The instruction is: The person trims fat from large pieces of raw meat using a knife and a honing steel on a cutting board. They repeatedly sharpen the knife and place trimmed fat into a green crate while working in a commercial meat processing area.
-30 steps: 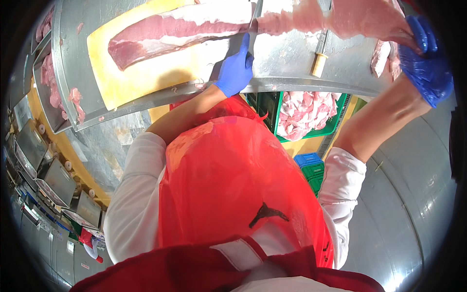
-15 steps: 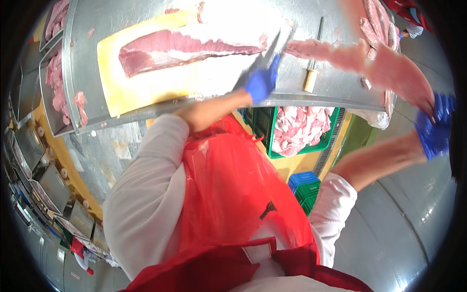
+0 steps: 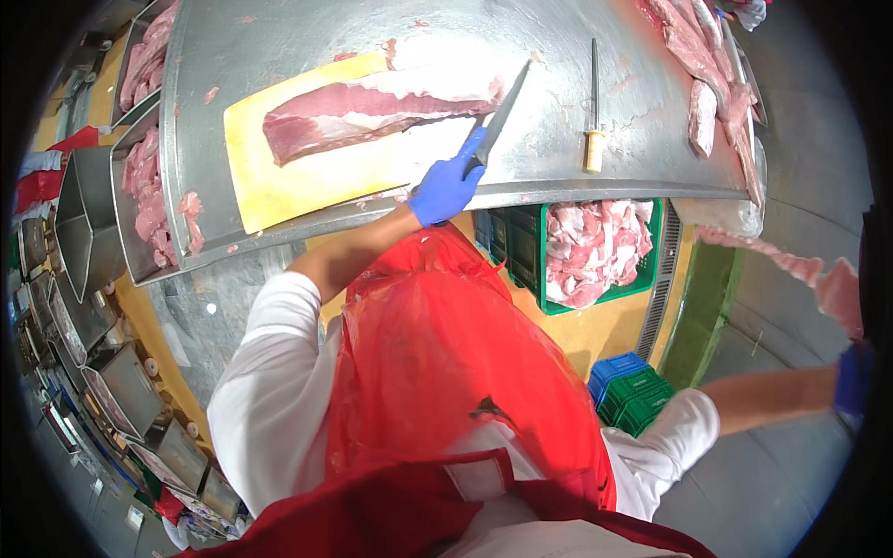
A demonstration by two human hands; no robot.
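The left hand [image 3: 445, 191] grips one knife [image 3: 500, 119] resting on the steel table [image 3: 279, 46] beside one meat slab [image 3: 372, 112] on one yellow board [image 3: 298, 181], while the right hand [image 3: 851, 377] clutches one meat strip [image 3: 800, 270] off the table's right end.

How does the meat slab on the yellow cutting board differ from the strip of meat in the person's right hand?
The meat slab lies flat on the yellow cutting board, at rest; the meat strip hangs in the air off to the side, away from the steel table, held by the right hand. The slab looks broad, with a dark red band and pale fat; the strip looks thinner and paler pink. The left hand holds a knife beside the slab. Both are raw meat.
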